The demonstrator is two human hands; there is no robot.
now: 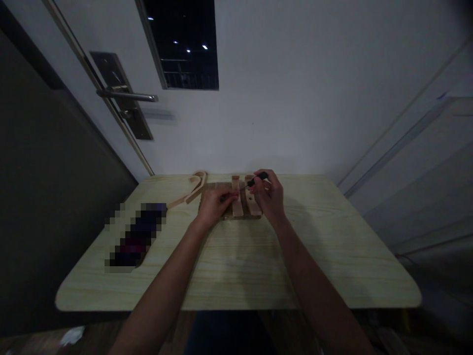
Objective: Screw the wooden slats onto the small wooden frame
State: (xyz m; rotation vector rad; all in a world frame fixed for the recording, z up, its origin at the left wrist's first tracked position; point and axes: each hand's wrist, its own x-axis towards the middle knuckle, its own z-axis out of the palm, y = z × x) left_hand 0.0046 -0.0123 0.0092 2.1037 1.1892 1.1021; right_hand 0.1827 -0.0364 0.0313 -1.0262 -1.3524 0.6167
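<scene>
My right hand (pixel 271 195) is closed round the black handle of a screwdriver (pixel 257 179), its thin shaft pointing left and slightly down. The tip reaches towards a pale wooden strip (pixel 237 209). My left hand (pixel 214 202) has its fingers pinched together at that strip; whatever lies between the fingertips is too small to make out. To the right, a second wooden strip (pixel 254 207) with dark holes lies parallel, partly covered by my right hand. Both strips rest on a brownish flat slab (pixel 229 217), largely hidden by my left hand.
A curved, hook-shaped wooden piece (pixel 199 185) lies behind my left hand, with a thin wooden stick (pixel 176 202) beside it. A blurred-out dark phone-like object (pixel 138 236) is at the left of the wood-grain table (pixel 236 276). A white door with a metal handle (pixel 129 96) stands behind.
</scene>
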